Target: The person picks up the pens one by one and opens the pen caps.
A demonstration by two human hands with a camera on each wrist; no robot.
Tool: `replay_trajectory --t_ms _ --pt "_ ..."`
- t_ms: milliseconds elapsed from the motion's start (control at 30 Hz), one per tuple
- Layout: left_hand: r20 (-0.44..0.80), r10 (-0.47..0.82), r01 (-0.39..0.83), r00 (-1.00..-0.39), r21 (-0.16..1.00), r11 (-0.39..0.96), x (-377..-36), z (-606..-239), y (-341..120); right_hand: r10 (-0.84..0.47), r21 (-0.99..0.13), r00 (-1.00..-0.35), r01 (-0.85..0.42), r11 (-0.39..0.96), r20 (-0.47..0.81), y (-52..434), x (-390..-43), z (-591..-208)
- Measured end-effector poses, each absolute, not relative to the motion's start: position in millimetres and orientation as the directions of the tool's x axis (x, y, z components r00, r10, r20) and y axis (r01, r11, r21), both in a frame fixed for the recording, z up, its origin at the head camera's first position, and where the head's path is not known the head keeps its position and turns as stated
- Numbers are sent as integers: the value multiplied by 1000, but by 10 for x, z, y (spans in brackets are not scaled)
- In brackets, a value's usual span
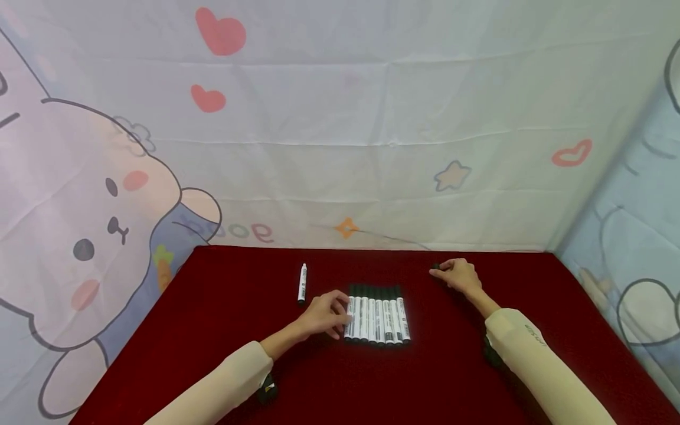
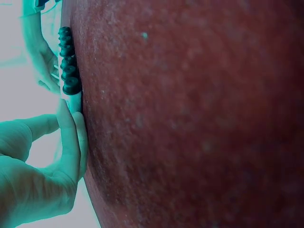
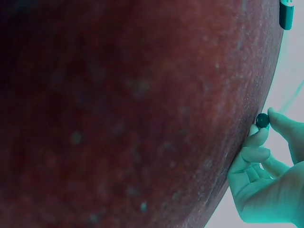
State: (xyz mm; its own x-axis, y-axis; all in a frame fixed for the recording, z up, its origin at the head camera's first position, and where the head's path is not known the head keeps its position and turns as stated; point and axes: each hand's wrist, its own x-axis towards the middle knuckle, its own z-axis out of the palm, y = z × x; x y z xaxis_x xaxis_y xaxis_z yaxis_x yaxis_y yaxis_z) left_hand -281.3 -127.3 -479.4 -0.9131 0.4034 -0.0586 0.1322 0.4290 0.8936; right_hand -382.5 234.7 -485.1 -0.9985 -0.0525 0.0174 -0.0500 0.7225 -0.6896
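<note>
Several white markers with black caps lie side by side in a neat row on the red cloth. My left hand is at the row's left end, its fingertips against the outermost marker. In the left wrist view, the left fingers reach out fairly straight beside the row's black ends. Toward the back right, my right hand pinches a small black marker cap between thumb and fingers, low over the cloth. One separate marker lies behind the left hand, its white end pointing away and showing no black cap.
The red cloth covers the table up to its back edge. Behind it hangs a pale printed curtain with hearts and a cartoon animal, continuing along both sides. A dark band shows under the left sleeve.
</note>
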Motion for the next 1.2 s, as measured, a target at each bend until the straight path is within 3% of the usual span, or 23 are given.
replay_trajectory --t_ms 400,733,1000,1200 --pt "-36 382 155 -924 876 458 -2796 -4751 -1207 -44 -632 -999 -36 774 4 2315 -3816 -4817" --pt "-37 377 166 -925 855 491 -2763 -4764 -1270 -182 -703 -983 -121 701 -13 2420 -3778 -4866" --pt "-87 295 125 -952 767 629 -2683 -4709 -1403 -254 -714 -960 -96 694 -117 2482 -3548 -4707" --pt "-124 299 108 -946 749 654 -2697 -4639 -1366 -288 -692 -941 -91 716 -175 2710 -3382 -4530"
